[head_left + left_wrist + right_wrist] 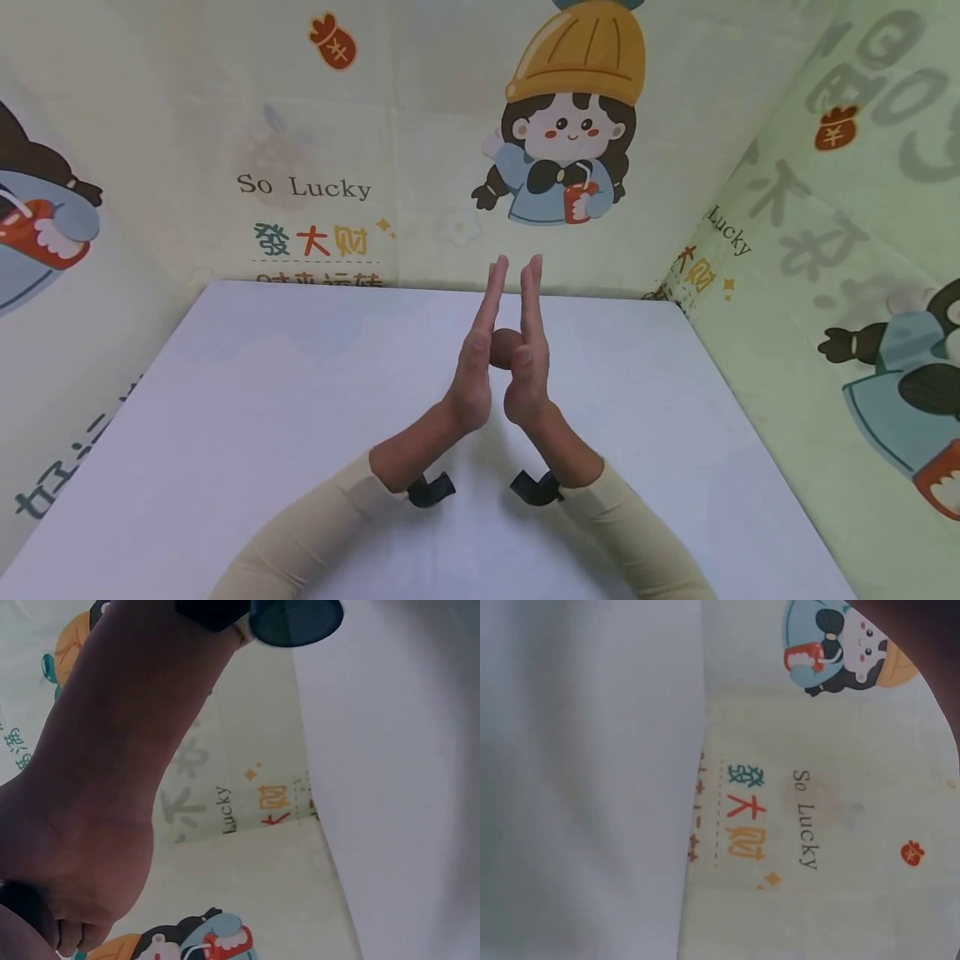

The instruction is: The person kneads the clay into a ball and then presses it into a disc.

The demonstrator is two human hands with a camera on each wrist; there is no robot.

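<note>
Left hand (pixel 474 358) and right hand (pixel 527 354) — flat, straight-fingered grip — press a brown ball (pixel 504 347); white table (pixel 262 400) beneath.

We read this as a small staged recording booth, not a working room. A plain white table (pixel 225 433) fills the floor of the view. It is closed in on three sides by pale green cloth (pixel 420 125) hung as a backdrop, showing fold lines. The cloth is printed with a cartoon girl (pixel 566 125) in a yellow hat, the words "So Lucky" (pixel 303 186), Chinese characters (pixel 311 242) and small red pouches (pixel 332 42). The wrist views show the same table edge (pixel 694 787) and print (pixel 225 810). We see no furniture, tools or appliances.
</note>
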